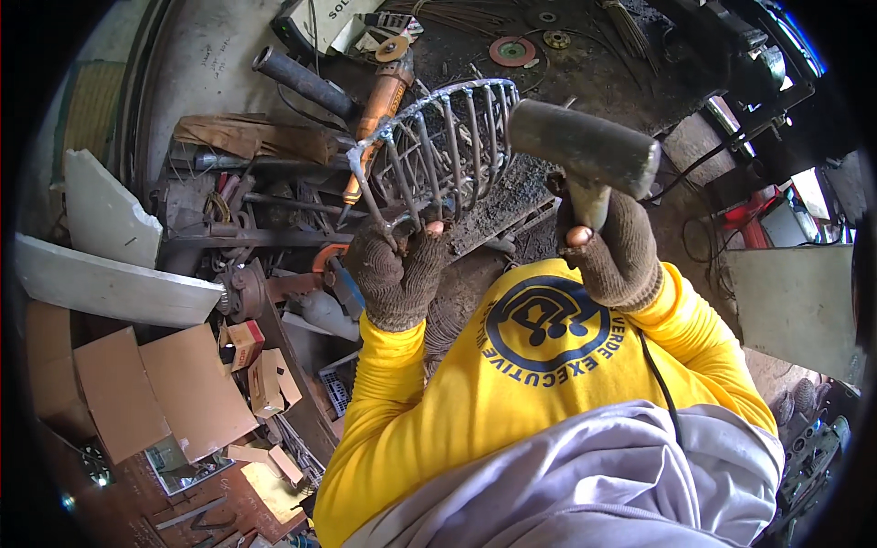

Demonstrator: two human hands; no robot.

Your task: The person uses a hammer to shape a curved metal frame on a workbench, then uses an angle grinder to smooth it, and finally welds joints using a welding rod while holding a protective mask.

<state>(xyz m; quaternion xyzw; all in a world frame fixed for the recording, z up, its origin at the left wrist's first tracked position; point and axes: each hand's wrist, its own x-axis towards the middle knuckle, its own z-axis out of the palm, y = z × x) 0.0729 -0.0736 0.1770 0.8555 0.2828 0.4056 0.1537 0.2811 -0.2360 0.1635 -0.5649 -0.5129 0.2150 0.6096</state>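
Observation:
My left hand (396, 269), in a brown knit glove with bare fingertips, is closed round the near end of a welded metal basket frame (452, 151). The frame has curved bars joined to a rim with bright weld spots, and it tilts up over the cluttered bench. In my right hand (618, 247), gloved the same way, is a sledgehammer (586, 146) gripped by its short handle, close below the heavy cylindrical head. The hammer head is raised to the right of the frame, apart from it. Some of the fingers of both hands are hidden.
An orange angle grinder (379, 119) lies left of the frame, near a dark metal pipe (306, 82). Grinding discs (512, 52) rest on the dirty bench. Cardboard boxes (196, 388) and broken pale boards (110, 283) stand at left; a grey panel (793, 310) is at right.

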